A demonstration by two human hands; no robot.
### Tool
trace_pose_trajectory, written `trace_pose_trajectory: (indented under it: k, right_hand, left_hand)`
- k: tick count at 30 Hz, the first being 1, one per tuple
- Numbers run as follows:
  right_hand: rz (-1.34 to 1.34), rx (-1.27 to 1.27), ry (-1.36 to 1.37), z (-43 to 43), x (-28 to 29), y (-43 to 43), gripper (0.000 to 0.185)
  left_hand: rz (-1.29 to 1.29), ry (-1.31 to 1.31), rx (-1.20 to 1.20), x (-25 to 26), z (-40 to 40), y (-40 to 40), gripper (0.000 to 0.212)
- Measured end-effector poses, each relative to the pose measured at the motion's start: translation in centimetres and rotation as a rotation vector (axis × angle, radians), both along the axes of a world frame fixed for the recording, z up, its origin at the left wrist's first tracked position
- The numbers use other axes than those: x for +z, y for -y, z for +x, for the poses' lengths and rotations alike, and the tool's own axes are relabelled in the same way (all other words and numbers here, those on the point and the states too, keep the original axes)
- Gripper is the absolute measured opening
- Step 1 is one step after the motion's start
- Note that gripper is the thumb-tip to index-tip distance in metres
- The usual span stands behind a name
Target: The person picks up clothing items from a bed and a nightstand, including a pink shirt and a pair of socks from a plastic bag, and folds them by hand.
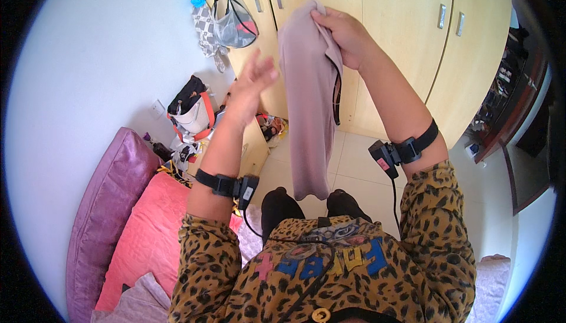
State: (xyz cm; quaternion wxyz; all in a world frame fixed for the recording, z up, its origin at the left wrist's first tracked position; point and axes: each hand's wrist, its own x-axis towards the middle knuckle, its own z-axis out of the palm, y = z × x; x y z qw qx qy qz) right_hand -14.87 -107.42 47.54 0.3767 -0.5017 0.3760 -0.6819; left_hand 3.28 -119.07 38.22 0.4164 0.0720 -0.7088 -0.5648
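A dusty-pink cloth garment (pixel 307 101) with a dark-edged opening along its right side hangs in front of me, folded lengthwise. My right hand (pixel 345 35) pinches its upper end between thumb and fingers. To the left of the cloth, my left hand (pixel 256 77) is raised, slightly blurred, with its fingers apart and nothing in it. The garment's lower end hangs just above my feet in the picture. Each of my forearms wears a black strap with a small device and a cable.
Pale wooden wardrobe doors (pixel 398 26) stand ahead. A mesh bag (pixel 234 26) hangs at the upper left. Below it, a white bag with orange straps (pixel 194 115) stands among clutter. A purple cushion (pixel 106 217) and a coral pillow (pixel 150 230) lie at the left. Dark shelves (pixel 504 84) are at the right.
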Motion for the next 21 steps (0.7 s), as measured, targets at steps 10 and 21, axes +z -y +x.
trace_pose_trajectory:
  k: [10,21]
  right_hand:
    - [-0.119,-0.109,0.100,-2.1,4.2,-0.6,0.045]
    - [-0.148,-0.147,0.315,-2.2,3.0,-1.9,0.034]
  left_hand:
    - [0.246,0.404,-0.414,-10.7,0.7,-5.3,0.055]
    - [0.379,0.174,-0.419,-5.9,12.7,-0.9,0.048]
